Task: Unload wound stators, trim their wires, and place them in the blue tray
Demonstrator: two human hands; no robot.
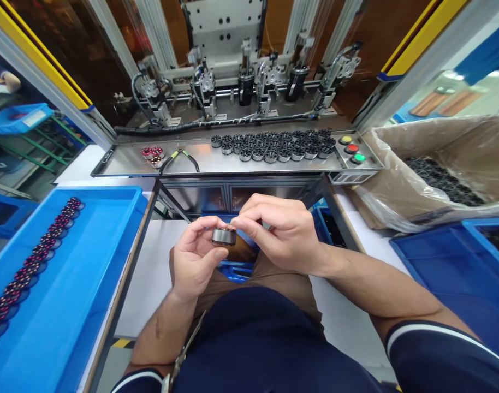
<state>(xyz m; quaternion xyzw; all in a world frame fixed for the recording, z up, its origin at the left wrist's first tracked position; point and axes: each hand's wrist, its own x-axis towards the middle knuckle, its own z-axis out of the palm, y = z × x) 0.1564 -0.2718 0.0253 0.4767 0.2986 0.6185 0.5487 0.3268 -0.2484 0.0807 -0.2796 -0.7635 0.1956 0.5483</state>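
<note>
Taking the middle of the view as the centre of the clock, the largest thing is the machine (245,82), which stands at twelve o'clock with its metal frame and several clamps. At eight o'clock lies a long blue tray (88,305); along its outer side runs a slanting row of copper-and-pink wound parts (36,259). At two o'clock stands a cardboard box (380,164) with a clear plastic liner, in which many black parts (441,177) lie. In front of the machine extends a steel ledge (217,168), and on it, near one o'clock, the black-and-silver rings (274,147) are set closely in rows.

The right hand (288,234) is just right of the centre, its thumb and forefinger pressed together at the upper right rim of the held part; whether something thin is between them, I cannot tell. The left hand (196,262), at seven o'clock, pinches this part between thumb and fingers.

On the ledge, at eleven o'clock, pliers (173,158) lie with handles apart, just beside a small heap of wound pieces (153,156). The held part (224,236), a grey ring with copper on top, is just below the centre, toward seven o'clock, above the person's lap.
</note>
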